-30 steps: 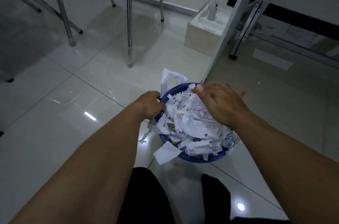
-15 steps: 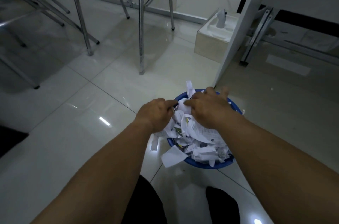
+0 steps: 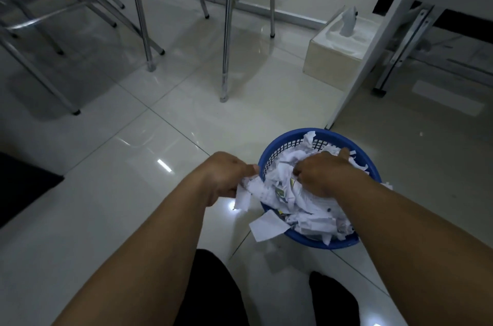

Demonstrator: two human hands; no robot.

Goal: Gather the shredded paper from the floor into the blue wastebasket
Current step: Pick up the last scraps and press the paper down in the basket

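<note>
The blue wastebasket (image 3: 293,136) stands on the tiled floor in front of me, heaped with shredded paper (image 3: 306,213). My right hand (image 3: 322,173) lies palm down on top of the heap, pressing on it. My left hand (image 3: 226,179) is at the basket's left rim, fingers closed on a few white paper strips that hang over the edge. One larger white scrap (image 3: 266,227) hangs over the near rim. The floor around the basket shows no loose paper.
Chrome chair legs (image 3: 226,59) stand on the floor ahead and to the left. A tissue box (image 3: 336,59) sits beside a white desk panel (image 3: 368,59) at the right. A dark mat (image 3: 24,187) lies at the left edge. My feet (image 3: 333,299) are below.
My right hand has sunk lower onto the heap. My left hand stays at the left rim and now grips strips there. The camera view has tilted up and left.
</note>
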